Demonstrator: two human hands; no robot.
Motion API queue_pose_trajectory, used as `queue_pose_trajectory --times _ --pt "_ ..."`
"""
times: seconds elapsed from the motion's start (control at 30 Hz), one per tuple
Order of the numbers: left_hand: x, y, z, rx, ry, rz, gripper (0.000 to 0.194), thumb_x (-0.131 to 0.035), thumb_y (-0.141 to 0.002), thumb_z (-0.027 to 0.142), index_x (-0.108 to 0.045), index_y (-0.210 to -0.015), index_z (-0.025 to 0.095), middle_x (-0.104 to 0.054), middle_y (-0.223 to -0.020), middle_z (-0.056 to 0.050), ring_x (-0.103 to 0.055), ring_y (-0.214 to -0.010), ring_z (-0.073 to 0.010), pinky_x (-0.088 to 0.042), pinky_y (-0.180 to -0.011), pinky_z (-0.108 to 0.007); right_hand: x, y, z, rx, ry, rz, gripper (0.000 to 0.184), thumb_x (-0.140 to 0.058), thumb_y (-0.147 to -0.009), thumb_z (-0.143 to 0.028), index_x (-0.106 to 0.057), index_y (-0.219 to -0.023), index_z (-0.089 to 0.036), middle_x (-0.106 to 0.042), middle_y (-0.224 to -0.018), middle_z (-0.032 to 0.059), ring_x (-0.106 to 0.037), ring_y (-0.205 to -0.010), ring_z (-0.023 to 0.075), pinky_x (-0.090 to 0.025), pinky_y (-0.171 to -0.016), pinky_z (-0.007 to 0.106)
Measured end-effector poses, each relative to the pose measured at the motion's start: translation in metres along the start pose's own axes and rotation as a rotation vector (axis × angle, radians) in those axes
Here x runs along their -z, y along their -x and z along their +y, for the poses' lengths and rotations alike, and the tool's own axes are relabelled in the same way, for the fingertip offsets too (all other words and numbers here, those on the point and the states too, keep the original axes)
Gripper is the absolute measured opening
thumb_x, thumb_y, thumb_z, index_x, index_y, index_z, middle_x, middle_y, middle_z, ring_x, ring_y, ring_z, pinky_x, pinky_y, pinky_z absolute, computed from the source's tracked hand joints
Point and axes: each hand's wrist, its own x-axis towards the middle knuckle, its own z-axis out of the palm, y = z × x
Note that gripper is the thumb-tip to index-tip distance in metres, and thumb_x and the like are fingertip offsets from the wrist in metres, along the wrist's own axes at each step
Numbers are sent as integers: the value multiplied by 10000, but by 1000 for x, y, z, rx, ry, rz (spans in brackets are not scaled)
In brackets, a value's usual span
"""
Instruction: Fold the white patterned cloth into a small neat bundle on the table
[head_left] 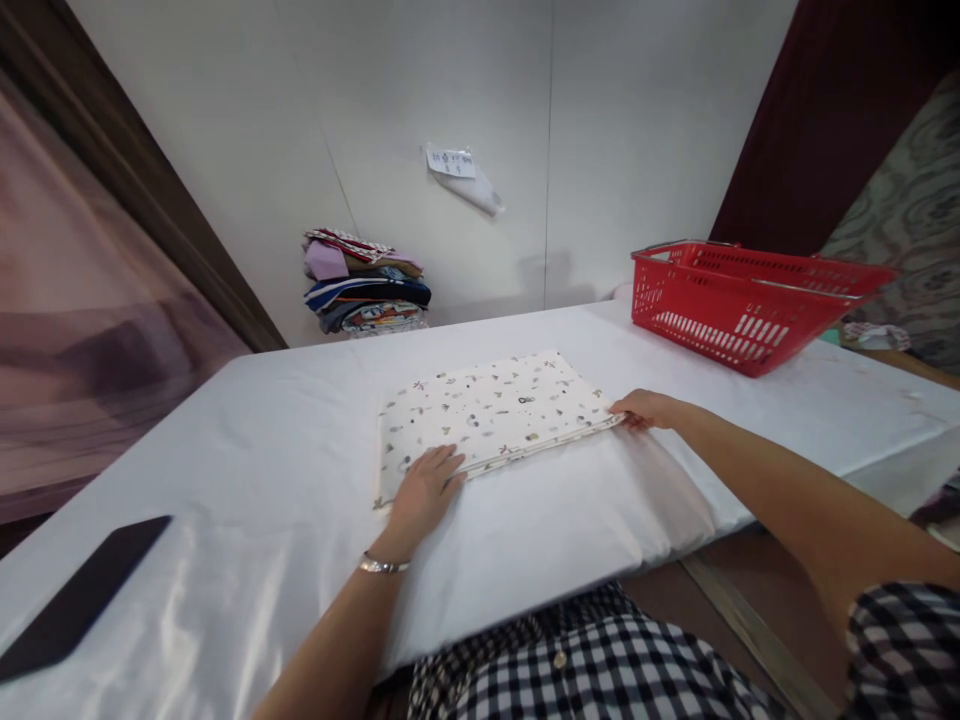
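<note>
A folded white cloth with a small scattered print lies flat in the middle of the white-covered table. My left hand rests on its near left part, palm down with the fingers stretched over the fabric. At the cloth's near right corner, my right hand pinches the layered edge between thumb and fingers. Several fabric layers show along the near fold. The undersides of my right fingers are partly hidden.
A red plastic basket with wire handles stands at the back right. Folded clothes are stacked at the back left against the wall. A dark flat object lies at the front left. Pink sheer curtain hangs on the left.
</note>
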Motion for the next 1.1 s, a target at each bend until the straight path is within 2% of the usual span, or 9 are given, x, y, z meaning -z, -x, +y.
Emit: queue_pose_trajectory --times 0.13,0.27,0.5,0.6,0.7,0.83,0.97,1.1 --pt "3 1 1 -5 11 -7 416 -390 -943 422 -637 -1206 215 -588 -1319 -83 -515 -1253 -262 -422 -1063 -500 0 6 1 -59 -38 -30 158 -741 -705 -254 -626 -651 -161 -645 -574 34 -562 -471 107 -499 -461 209" --pt "4 0 1 18 14 -25 420 -379 -949 423 -633 -1213 218 -590 -1318 -77 -517 -1252 -257 -425 -1060 -494 2 13 5 -15 -122 -36 169 -764 -686 -238 -619 -643 -163 -639 -585 34 -567 -488 108 -501 -472 202" --pt "5 1 1 55 25 -46 386 -411 -941 387 -638 -1205 220 -584 -1326 -78 -507 -1263 -255 -416 -1070 -489 5 22 16 56 -265 -190 106 -705 -769 -254 -658 -720 -174 -657 -659 15 -584 -557 85 -526 -540 169" --pt "11 -7 10 63 24 -39 357 -461 -918 397 -661 -1154 220 -610 -1288 -94 -547 -1213 -267 -442 -1035 -497 5 22 17 63 -275 -204 132 -722 -769 -265 -658 -740 -153 -661 -668 25 -584 -540 81 -518 -519 160" --pt "19 -29 37 37 21 -34 352 -498 -904 414 -668 -1122 197 -624 -1259 -121 -569 -1173 -277 -448 -1010 -496 4 21 16 58 -279 -186 180 -760 -741 -277 -650 -753 -135 -662 -658 31 -579 -516 82 -512 -490 161" --pt "14 -80 98 -122 109 -73 279 -509 -911 345 -672 -1081 196 -680 -1137 -94 -611 -1071 -231 -454 -975 -426 -1 20 17 54 -306 -133 199 -782 -722 -264 -647 -768 -126 -659 -635 30 -574 -485 83 -508 -454 162" --pt "-20 -134 158 -139 195 -170 229 -517 -900 289 -685 -1027 198 -688 -1065 -67 -605 -1014 -215 -456 -923 -371 -7 23 18 89 -347 -84 191 -774 -734 -263 -636 -743 -131 -646 -598 16 -559 -451 79 -486 -422 158" --pt "-58 -171 195 -41 197 -220 241 -504 -902 324 -703 -947 197 -670 -992 -73 -591 -957 -203 -460 -843 -323 -12 28 17 109 -352 -59 218 -748 -772 -317 -625 -740 -139 -638 -579 9 -550 -448 75 -469 -424 153"
